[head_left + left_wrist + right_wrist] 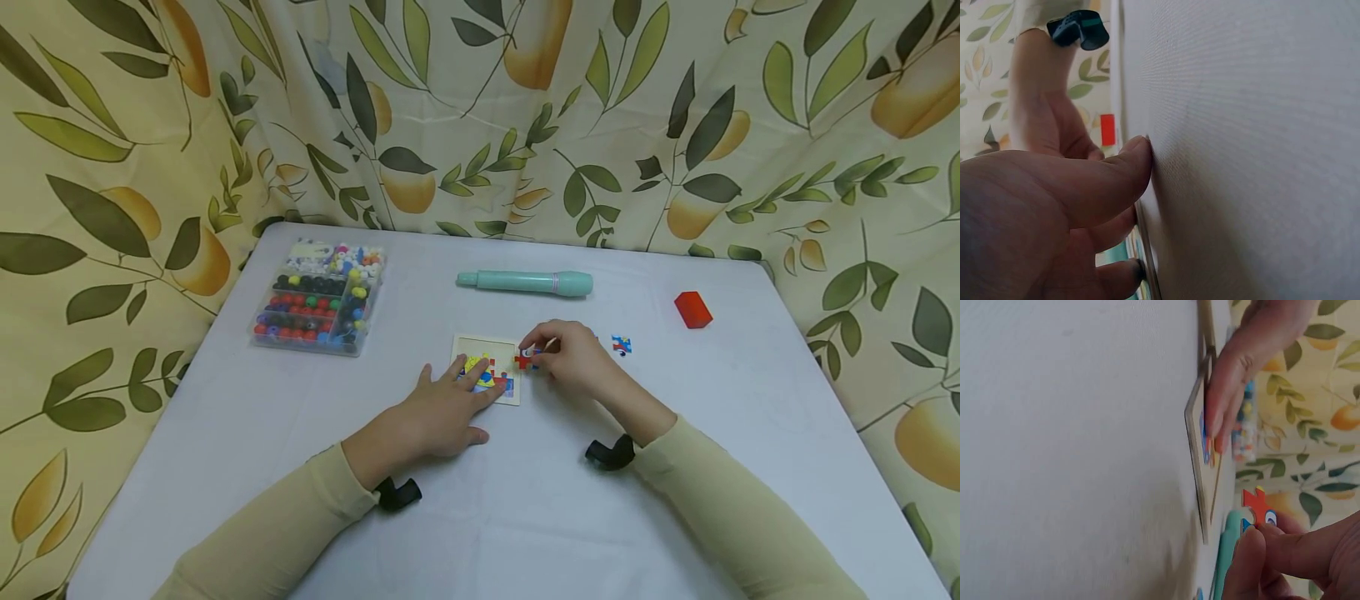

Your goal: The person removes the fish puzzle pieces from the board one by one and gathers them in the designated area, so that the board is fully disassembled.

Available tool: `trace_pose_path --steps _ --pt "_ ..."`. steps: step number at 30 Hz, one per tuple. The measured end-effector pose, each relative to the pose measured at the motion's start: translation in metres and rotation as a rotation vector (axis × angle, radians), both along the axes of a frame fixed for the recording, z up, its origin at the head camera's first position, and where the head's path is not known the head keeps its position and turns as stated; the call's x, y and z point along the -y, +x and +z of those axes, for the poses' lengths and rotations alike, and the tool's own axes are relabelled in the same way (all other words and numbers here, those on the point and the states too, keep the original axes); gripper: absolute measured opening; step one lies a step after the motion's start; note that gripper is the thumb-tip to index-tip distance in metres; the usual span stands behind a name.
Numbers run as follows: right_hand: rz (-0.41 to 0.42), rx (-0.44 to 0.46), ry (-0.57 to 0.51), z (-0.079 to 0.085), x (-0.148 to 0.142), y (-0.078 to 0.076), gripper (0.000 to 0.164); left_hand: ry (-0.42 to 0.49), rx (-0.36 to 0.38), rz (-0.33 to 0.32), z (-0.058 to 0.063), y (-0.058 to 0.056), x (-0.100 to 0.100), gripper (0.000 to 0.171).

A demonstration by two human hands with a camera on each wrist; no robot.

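A square wooden puzzle board (483, 344) lies on the white table, with several colourful pieces set in its lower part. Spread across it, my left hand (442, 415) rests its straight fingers on the fitted pieces and the frame. At the board's right edge my right hand (576, 357) pinches a red puzzle piece (524, 359) between thumb and fingers. The right wrist view shows this piece (1259, 501) raised off the table, with a white eye and a bit of blue. Another puzzle piece (622, 344) lies on the cloth right of that hand.
A clear compartment box (303, 346) of coloured beads stands at the back left. Behind the board lies a teal tube-shaped object (525, 282). A red block (693, 309) sits at the right. Black camera mounts are strapped on both wrists. A leaf-patterned curtain (480, 117) hangs behind the table.
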State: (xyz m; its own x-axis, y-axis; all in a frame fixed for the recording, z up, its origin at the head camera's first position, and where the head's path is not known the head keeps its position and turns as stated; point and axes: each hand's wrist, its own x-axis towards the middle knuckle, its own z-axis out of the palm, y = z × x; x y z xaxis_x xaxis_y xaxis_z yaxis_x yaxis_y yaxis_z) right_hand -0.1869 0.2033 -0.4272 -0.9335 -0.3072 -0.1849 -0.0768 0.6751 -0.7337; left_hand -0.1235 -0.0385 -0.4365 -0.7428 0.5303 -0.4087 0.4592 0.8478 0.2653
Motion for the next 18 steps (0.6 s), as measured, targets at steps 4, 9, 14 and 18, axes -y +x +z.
trace_pose_path --steps 4,9,14,18 --pt "-0.023 0.012 0.001 0.001 -0.015 0.001 0.019 -0.008 0.001 0.006 0.0 0.0 -0.001 0.076" --pt "-0.054 0.032 0.023 0.004 -0.035 0.002 0.019 -0.01 0.006 0.011 0.0 0.0 -0.002 0.076" --pt "-0.098 0.053 0.06 0.008 -0.055 0.003 0.02 -0.004 0.012 0.01 0.001 0.001 -0.001 0.076" --pt "-0.124 0.064 0.096 0.009 -0.074 0.004 0.021 -0.001 0.001 -0.004 0.001 0.002 0.0 0.075"
